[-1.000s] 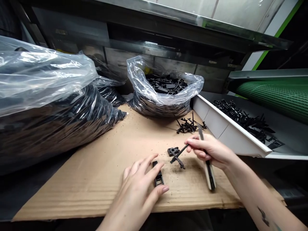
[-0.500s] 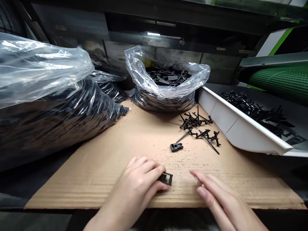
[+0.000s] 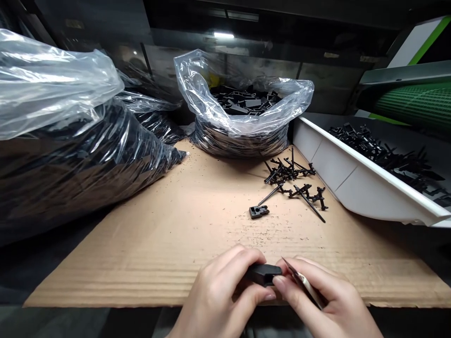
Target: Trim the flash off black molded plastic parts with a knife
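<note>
Two bare hands drawn close together at the near edge of the cardboard (image 3: 141, 244).
From where I stand, the left hand (image 3: 221, 291) reaches over that edge, back of the hand up, its fingers bent and bunched, with the index finger curled over above the thumb in a closed grip. The right hand (image 3: 327, 300) comes in over the same edge, turned partly on its side, its thumb angled towards the left hand's fingertips and its fingers folded inward, gripping too. The two sets of fingertips nearly meet above the cardboard, while the backs of the hands stay apart; the wrists sit low, on the person's side of the edge.
</note>
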`<action>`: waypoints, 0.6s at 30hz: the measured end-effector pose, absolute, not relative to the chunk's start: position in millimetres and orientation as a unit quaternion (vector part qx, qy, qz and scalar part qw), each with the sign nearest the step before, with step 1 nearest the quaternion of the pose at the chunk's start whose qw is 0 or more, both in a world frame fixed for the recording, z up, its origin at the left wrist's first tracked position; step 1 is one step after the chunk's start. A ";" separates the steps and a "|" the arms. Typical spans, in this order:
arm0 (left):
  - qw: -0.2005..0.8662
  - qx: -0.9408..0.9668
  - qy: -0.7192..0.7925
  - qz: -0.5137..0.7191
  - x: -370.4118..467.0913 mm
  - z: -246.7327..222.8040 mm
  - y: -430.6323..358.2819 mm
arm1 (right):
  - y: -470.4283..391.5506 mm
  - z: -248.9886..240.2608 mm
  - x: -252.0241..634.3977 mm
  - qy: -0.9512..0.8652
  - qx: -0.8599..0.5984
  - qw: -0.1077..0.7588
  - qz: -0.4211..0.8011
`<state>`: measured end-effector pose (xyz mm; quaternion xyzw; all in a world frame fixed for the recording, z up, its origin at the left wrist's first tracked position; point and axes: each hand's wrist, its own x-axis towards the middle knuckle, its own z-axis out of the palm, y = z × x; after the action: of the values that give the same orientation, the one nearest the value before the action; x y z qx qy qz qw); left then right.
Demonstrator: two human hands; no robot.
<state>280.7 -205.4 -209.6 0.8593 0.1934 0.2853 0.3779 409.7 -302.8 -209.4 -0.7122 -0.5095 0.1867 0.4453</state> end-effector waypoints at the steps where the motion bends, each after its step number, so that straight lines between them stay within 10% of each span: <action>1: 0.385 0.859 0.184 0.282 280.0 -209.8 -205.4 | -302.8 -209.5 412.3 -0.522 -0.711 0.433 0.185; 8: 0.218 0.889 0.215 0.341 280.3 -224.8 -207.9 | -310.0 -215.4 429.8 -0.658 -0.717 0.219 -0.067; 18: 0.159 0.892 0.218 0.362 281.4 -229.6 -214.4 | -311.9 -220.9 421.3 -0.651 -0.731 0.206 0.000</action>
<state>281.4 -214.4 -229.6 0.8922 0.2176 0.3623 0.1592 421.3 -311.9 -220.9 -0.7306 -0.6509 -0.0002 0.2063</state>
